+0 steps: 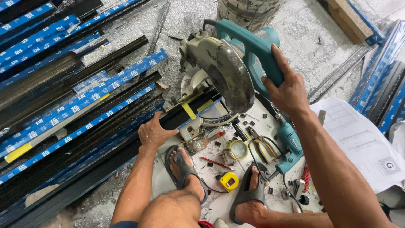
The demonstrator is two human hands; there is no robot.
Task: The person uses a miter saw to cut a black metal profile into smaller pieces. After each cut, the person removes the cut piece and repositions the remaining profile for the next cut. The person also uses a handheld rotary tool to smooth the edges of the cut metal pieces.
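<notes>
Now, step: your right hand (287, 90) grips the mitre saw (228, 69) handle, blade raised.
Left hand (154, 133): flat, pressing the black profile (126, 139).
Next: likely a steady downward cut.

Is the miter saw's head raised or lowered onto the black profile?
Raised: the blade guard hangs above the black profile, with the yellow-marked fence visible below.

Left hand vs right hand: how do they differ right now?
The left hand lies flat, pressing the black bar low by the saw bed. The right hand is raised and wrapped around the teal handle of the chop saw. Both are bare, and both are on the cutting setup.
</notes>
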